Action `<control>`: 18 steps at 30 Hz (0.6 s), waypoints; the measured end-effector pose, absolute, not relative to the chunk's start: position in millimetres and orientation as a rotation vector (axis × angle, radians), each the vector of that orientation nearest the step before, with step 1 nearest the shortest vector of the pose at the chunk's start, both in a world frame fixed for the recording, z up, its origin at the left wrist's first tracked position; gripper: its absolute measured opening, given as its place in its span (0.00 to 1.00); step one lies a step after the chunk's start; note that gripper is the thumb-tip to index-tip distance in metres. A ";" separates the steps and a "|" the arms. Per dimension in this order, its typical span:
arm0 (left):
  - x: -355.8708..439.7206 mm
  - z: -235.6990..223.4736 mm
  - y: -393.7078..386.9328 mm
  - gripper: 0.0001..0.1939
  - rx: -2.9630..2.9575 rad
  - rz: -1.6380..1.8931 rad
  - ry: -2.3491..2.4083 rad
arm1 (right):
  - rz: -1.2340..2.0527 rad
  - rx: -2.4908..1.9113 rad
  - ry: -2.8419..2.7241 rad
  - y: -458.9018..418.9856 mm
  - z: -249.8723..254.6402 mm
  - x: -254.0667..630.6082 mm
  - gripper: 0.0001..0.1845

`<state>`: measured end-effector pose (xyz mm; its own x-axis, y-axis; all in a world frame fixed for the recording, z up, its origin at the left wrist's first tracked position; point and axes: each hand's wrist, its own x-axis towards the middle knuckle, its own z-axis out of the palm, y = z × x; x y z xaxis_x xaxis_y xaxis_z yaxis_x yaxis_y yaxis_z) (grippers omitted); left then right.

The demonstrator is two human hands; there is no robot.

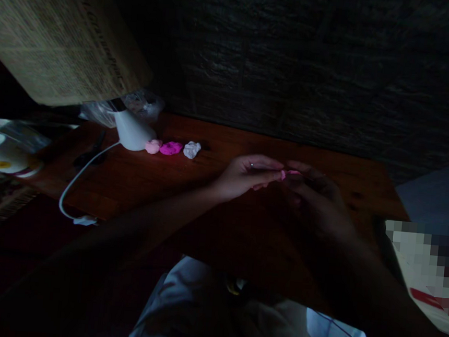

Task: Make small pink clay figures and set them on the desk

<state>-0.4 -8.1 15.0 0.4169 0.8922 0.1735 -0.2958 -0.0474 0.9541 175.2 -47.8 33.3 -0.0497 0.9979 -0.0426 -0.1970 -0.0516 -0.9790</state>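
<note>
Over the wooden table [227,142], my left hand [243,175] pinches a small piece of pink modelling clay [283,175] between thumb and fingers. My right hand [316,192] is closed on the same piece from the other side, its fingertips dim in shadow. The clay looks thin and stretched between the two hands. To the left on the table sit three lumps of clay in a row: a pale pink lump [153,146], a bright magenta lump [170,148] and a white lump [192,150].
A lamp with a white base [131,131] and a newsprint-patterned shade [70,39] stands at the left. Its white cord [68,186] hangs over the table edge. Behind are clear plastic bags [146,104]. Scissors [92,154] and a paper cup [1,154] lie farther left. A dark brick wall [296,64] rises behind.
</note>
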 end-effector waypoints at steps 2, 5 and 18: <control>-0.9 15.3 -8.1 0.21 1.275 1.071 0.623 | 1.371 -1.080 -1.092 -48.1 32.8 175.6 0.24; -1.3 15.3 -7.9 0.21 1.273 1.078 0.613 | 1.354 -1.080 -1.138 -48.4 32.5 176.0 0.23; -0.1 13.6 -8.1 0.22 1.275 1.070 0.661 | 1.353 -1.090 -1.131 -46.3 28.8 176.8 0.22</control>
